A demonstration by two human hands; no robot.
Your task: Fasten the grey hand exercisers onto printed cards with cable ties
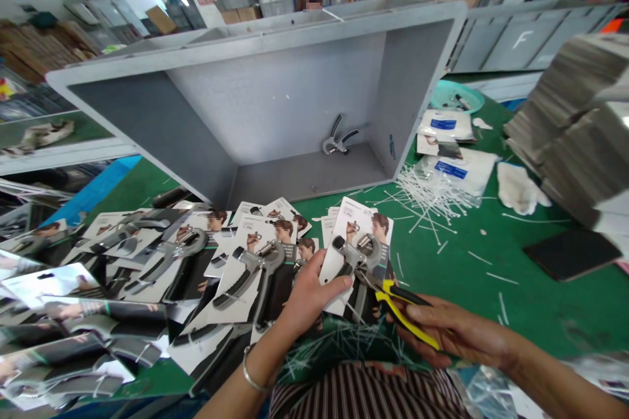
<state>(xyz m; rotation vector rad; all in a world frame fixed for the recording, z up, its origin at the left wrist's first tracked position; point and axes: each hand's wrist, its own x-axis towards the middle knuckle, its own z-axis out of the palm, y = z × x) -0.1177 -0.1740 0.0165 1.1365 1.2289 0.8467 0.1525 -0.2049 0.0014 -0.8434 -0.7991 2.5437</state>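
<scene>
Head view looks down on a green felt-like table cover (491,255); the left hand (307,298), wrist bent back and ringed by one thin metal bangle (253,376), pinches the left edge of a glossy printed backing card (356,236) between thumb and curled fingers, holding it tilted just above the table near the person's lap; one grey hand gripper (361,255) with a coiled metal spring is fastened to that card. The right hand (452,330) lies palm down, fingers closed round the yellow-and-black rubbery handles of one pair of cutters (393,298); their slim dark nose meets the gripper's lower part. To the left sprawls an overlapping heap of carded grippers (147,268), too jumbled to count. Beyond stands one grey plastic bin (275,98) tipped on its side, with a single bare gripper (338,139) inside. Thin white plastic ties (422,193) lie scattered to the right, near one white knitted glove (518,186).
</scene>
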